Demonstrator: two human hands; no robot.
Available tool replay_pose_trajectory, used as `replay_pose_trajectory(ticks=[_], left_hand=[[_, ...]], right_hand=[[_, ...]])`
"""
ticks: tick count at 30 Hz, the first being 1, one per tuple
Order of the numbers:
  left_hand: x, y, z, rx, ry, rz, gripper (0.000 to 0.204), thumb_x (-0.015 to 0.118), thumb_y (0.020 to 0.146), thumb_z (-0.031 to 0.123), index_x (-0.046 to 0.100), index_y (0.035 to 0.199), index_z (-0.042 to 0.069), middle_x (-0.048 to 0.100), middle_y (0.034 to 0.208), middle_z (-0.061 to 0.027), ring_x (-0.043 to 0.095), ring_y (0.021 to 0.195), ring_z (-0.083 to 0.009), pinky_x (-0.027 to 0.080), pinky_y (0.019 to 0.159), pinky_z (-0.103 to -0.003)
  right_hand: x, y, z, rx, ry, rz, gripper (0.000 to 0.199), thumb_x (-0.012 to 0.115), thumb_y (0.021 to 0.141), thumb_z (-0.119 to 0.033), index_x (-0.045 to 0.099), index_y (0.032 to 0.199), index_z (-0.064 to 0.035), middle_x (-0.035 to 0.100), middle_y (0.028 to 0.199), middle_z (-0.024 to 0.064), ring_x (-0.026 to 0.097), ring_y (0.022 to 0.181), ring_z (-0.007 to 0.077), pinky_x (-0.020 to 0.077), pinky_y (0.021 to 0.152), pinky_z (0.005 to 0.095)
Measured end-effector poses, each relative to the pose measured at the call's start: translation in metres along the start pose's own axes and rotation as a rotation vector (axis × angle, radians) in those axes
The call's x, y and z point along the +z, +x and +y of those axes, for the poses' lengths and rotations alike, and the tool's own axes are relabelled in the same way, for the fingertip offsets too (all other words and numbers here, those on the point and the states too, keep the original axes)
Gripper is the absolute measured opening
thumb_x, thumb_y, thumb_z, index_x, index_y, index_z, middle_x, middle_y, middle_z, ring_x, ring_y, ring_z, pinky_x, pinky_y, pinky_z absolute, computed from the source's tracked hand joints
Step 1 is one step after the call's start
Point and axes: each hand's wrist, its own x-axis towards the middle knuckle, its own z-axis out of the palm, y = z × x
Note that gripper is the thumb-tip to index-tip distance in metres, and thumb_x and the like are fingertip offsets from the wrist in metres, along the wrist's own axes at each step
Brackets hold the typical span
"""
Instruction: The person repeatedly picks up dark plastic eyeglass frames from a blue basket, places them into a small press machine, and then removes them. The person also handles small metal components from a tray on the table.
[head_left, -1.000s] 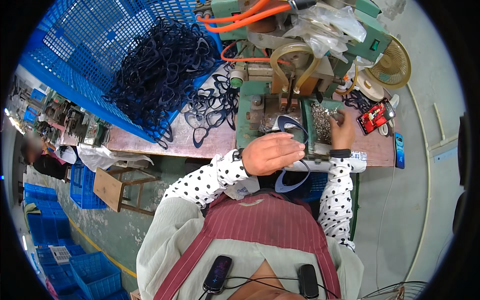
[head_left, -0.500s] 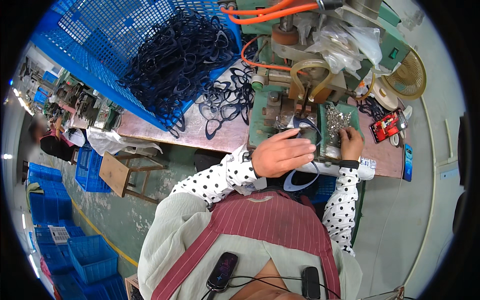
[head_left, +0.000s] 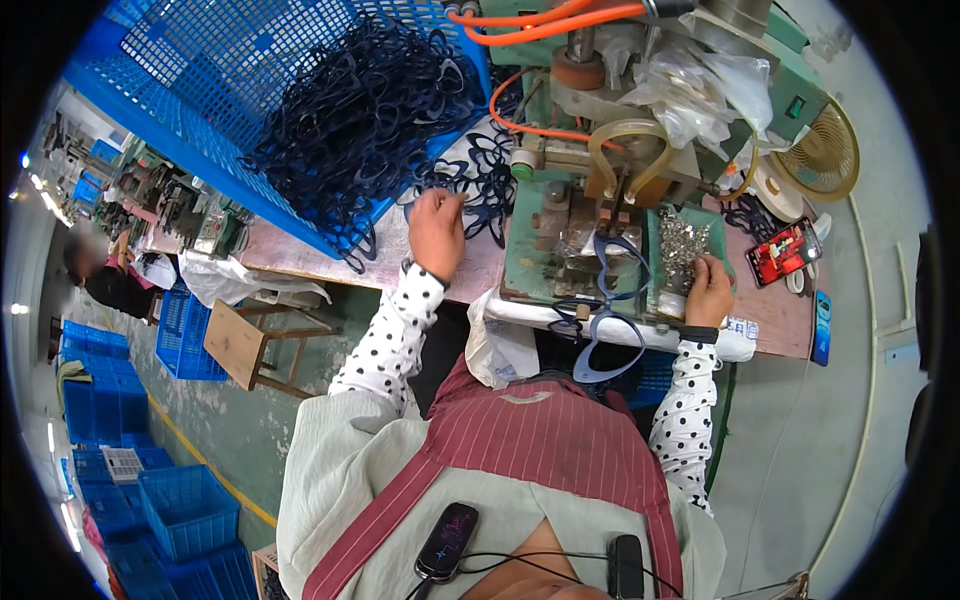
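Note:
My left hand [head_left: 437, 228] reaches forward to the loose dark blue plastic frames [head_left: 478, 190] lying on the bench beside the crate, and its fingers curl down onto one of them. At the right side of the green machine [head_left: 540, 235], my right hand [head_left: 708, 290] rests at a small tray of shiny metal parts [head_left: 684, 243], fingertips bent into them. One blue frame [head_left: 607, 262] sits on the machine's fixture. Another blue frame [head_left: 600, 350] hangs below the bench's front edge.
A big blue mesh crate [head_left: 200, 100] full of dark frames [head_left: 360, 110] stands tilted at the back left. Orange hoses [head_left: 530, 15] run over the machine. A red phone [head_left: 785, 252] and a fan [head_left: 822, 155] lie to the right. A wooden stool [head_left: 262, 345] and blue bins [head_left: 185, 510] stand on the floor.
My left hand has left the machine's fixture and moved left and forward to the loose frames by the crate. My right hand has stayed at the parts tray.

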Motion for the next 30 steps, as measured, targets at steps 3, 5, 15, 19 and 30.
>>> replay_pose_trajectory(ticks=[3, 5, 15, 19, 30], left_hand=[[0.01, 0.032, 0.0, 0.064, 0.055, -0.004, 0.015, 0.063, 0.078, 0.001, 0.067, 0.092, 0.007, 0.059, 0.089, -0.0115, 0.057, 0.084, -0.0327, 0.045, 0.07, -0.041], [0.024, 0.04, 0.004, -0.05, 0.081, 0.004, 0.01, 0.068, 0.078, 0.008, 0.066, 0.087, 0.005, 0.059, 0.086, -0.0125, 0.058, 0.081, -0.0334, 0.046, 0.068, -0.043], [0.098, 0.008, 0.0, -0.378, 0.331, -0.327, 0.046, 0.079, 0.07, 0.035, 0.06, 0.101, 0.007, 0.062, 0.092, -0.0163, 0.063, 0.086, -0.0341, 0.052, 0.065, -0.045], [0.092, -0.009, -0.012, -0.326, 0.223, -0.281, 0.027, 0.078, 0.069, 0.026, 0.067, 0.084, 0.007, 0.066, 0.085, -0.0124, 0.061, 0.088, -0.0329, 0.048, 0.075, -0.044], [0.049, 0.024, -0.051, -0.986, -1.014, -0.112, 0.06, 0.056, 0.089, 0.061, 0.063, 0.1, 0.003, 0.061, 0.085, -0.0017, 0.053, 0.084, -0.0144, 0.04, 0.079, -0.03]], right_hand=[[0.003, -0.001, 0.007, -0.037, -0.06, 0.026, 0.012, 0.066, 0.088, -0.018, 0.069, 0.097, -0.0109, 0.069, 0.082, 0.0097, 0.065, 0.074, 0.0289, 0.0501, 0.067, 0.0378], [0.003, -0.001, 0.001, 0.078, 0.084, 0.05, 0.011, 0.067, 0.088, -0.018, 0.069, 0.097, -0.0118, 0.07, 0.083, 0.0106, 0.066, 0.073, 0.0286, 0.0509, 0.067, 0.0367], [-0.003, 0.004, -0.008, 0.058, 0.096, 0.03, 0.01, 0.071, 0.082, -0.014, 0.07, 0.091, -0.0111, 0.07, 0.083, 0.0094, 0.065, 0.071, 0.0262, 0.051, 0.069, 0.0353], [-0.005, 0.012, -0.024, 0.068, 0.283, -0.034, 0.009, 0.071, 0.081, -0.009, 0.071, 0.09, -0.0058, 0.069, 0.082, 0.006, 0.06, 0.068, 0.0168, 0.048, 0.066, 0.0274], [-0.03, 0.021, -0.157, 0.116, 0.65, -0.443, 0.018, 0.069, 0.077, -0.005, 0.068, 0.095, -0.0016, 0.068, 0.078, -0.0009, 0.044, 0.058, 0.0027, 0.0366, 0.053, 0.0207]])
